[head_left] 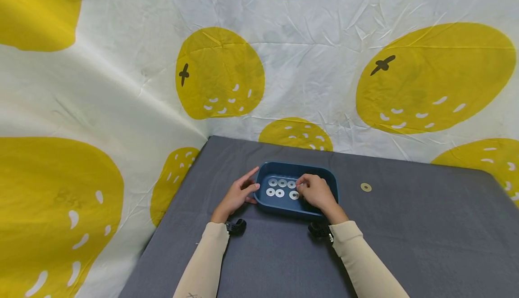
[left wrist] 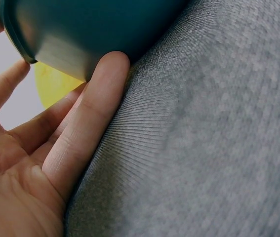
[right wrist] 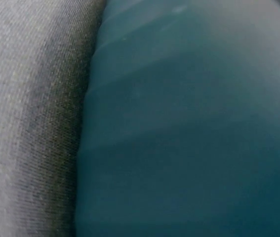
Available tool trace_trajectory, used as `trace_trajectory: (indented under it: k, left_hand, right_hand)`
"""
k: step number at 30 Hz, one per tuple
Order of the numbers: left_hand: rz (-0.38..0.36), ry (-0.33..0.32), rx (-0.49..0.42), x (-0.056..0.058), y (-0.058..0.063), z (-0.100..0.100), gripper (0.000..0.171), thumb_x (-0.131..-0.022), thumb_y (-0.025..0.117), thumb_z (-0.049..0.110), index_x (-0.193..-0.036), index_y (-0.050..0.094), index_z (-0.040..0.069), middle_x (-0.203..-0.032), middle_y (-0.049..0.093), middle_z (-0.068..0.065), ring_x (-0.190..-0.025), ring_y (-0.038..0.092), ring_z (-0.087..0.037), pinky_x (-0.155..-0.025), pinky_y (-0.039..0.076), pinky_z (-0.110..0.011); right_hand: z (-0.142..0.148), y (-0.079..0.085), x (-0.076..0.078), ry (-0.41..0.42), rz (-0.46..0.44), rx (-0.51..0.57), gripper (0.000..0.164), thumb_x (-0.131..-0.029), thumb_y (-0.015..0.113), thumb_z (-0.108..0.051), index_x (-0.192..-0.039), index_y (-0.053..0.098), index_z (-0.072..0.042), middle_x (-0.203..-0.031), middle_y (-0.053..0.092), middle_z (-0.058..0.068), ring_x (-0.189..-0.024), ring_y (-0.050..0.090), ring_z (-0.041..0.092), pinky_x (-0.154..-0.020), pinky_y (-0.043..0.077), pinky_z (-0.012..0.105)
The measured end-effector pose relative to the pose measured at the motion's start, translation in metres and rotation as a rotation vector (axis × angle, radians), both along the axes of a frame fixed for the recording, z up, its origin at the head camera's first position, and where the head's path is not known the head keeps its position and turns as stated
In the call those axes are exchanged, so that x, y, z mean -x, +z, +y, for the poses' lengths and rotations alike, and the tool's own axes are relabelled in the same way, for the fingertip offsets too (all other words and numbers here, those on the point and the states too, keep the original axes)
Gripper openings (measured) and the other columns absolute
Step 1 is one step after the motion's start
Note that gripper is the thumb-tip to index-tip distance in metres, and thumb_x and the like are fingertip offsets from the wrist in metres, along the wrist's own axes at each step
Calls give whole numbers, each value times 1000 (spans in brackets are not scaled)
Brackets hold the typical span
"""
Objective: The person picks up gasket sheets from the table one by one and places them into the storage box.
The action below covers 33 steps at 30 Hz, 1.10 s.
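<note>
A dark blue rectangular tray (head_left: 279,209) stands on the grey cloth, with several flat silver washers (head_left: 279,193) in two rows on its floor. My left hand (head_left: 237,195) holds the tray's left end, thumb over the rim and the other fingers against the outer wall. In the left wrist view, a fingertip (left wrist: 114,61) presses low on that wall. My right hand (head_left: 316,192) reaches inside over the right half, its curled fingertips pinching at a washer that they largely hide. Only the tray's outer wall (right wrist: 179,138) and cloth fill the right wrist view.
A single washer (head_left: 366,187) lies on the grey cloth (head_left: 405,226) to the right of the tray. Behind and to the left hangs a white curtain (head_left: 308,73) with yellow fruit shapes. Black straps (head_left: 237,227) with devices sit at both wrists.
</note>
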<state>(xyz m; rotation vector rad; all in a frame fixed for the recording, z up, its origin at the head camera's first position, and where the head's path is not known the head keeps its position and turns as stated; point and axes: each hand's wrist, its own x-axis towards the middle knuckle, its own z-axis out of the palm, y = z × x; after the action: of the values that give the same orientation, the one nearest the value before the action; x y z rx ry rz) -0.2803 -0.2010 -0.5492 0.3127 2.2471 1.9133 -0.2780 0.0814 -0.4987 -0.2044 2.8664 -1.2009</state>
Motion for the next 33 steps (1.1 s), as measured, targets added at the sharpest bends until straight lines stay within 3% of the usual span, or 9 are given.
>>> trace_trajectory:
  k: [8,13,16,22,26,29,33]
  left_hand:
    - [0,-8,-9,1,-2,2,57,-100,68,35,-150,45,49,-133,57,-13,-109,61,-25,-76,65,-40]
    - [-3,-12,-9,1,-1,2,57,-100,68,36,-150,45,50,-135,57,-13,-109,61,-25,-76,65,-40]
    - [0,-12,-11,2,-1,2,57,-100,68,36,-151,45,49,-136,57,-13,-110,61,-25,-76,65,-41]
    - [-2,-16,-15,1,-1,1,57,-100,67,35,-151,45,49,-137,56,-13,-112,60,-25,-76,65,-41]
    - [-6,-12,-21,0,0,0,58,-100,68,34,-151,45,49,-138,56,-14,-112,61,-26,-76,65,-41]
    - [-6,-14,-20,-1,1,0,58,-100,68,35,-152,44,47,-139,56,-14,-113,60,-26,-76,65,-40]
    - [-3,-14,-18,-1,2,0,58,-100,67,34,-153,44,45,-139,56,-15,-113,60,-26,-76,65,-40]
  right_hand:
    - [15,9,-8,-12,326,244,13,-98,68,-15,-104,74,-5,-71,63,5,-57,51,12,-52,42,24]
    - [42,13,-9,-139,407,353,14,-99,68,-15,-103,74,-3,-70,64,7,-53,51,7,-48,43,22]
    - [64,14,-8,-240,370,367,16,-99,67,-17,-105,73,-4,-70,65,4,-54,54,5,-49,47,20]
    - [113,5,-4,-423,180,360,25,-100,64,-21,-117,68,-4,-69,63,-12,-61,58,4,-55,51,19]
    - [139,-4,-1,-528,88,296,29,-99,63,-25,-121,67,-6,-69,62,-16,-62,59,4,-53,48,22]
    - [153,-8,0,-548,28,190,30,-99,63,-26,-122,67,-7,-77,65,-8,-64,59,9,-53,47,28]
    - [165,-11,-1,-477,-29,24,37,-98,65,-28,-123,65,-1,-95,70,17,-76,62,26,-60,46,34]
